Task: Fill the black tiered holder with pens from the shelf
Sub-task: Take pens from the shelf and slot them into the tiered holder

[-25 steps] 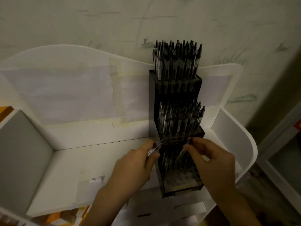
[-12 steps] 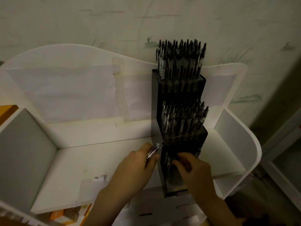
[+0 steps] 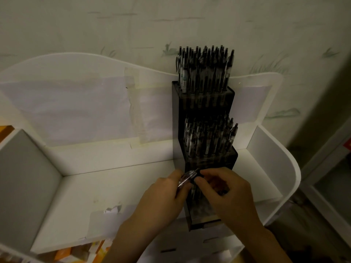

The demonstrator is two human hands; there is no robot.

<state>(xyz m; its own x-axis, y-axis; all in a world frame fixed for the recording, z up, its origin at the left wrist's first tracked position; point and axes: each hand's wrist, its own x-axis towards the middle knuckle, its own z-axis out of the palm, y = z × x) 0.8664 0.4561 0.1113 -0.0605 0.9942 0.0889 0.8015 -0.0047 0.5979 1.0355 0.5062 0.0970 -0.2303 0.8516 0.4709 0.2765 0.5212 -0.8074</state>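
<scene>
1. Centrally, the black tiered holder (image 3: 204,103) stands upright on the white shelf (image 3: 106,188), right of the middle, its back against the shelf's rear panel.
2. Its top tier is packed with upright pens (image 3: 205,69), and the middle tier below and nearer is also full of pens standing on end.
3. The lowest, nearest tier is partly hidden by both hands; a few pens show in it, and part of its floor looks bare at the near end.
4. The left hand (image 3: 163,198) sits just left of the holder's lowest tier, its grip closed round a small bundle of pens (image 3: 187,178) whose ends stick out up and to the right from between thumb and fingers.
5. The right hand (image 3: 228,194) is over the lowest tier, fingers curled, with thumb and forefinger meeting at the tips of that bundle; it seems to pinch one pen there, though blur makes this uncertain.
6. The two hands touch or nearly touch at the bundle.
7. Taped paper sheets (image 3: 76,109) cover the shelf's rear panel to the left of the holder.
8. A scrap of torn paper (image 3: 112,210) lies on the shelf floor, near left of the hands.
9. Orange packaging (image 3: 64,253) shows below the shelf's near edge at the left.
</scene>
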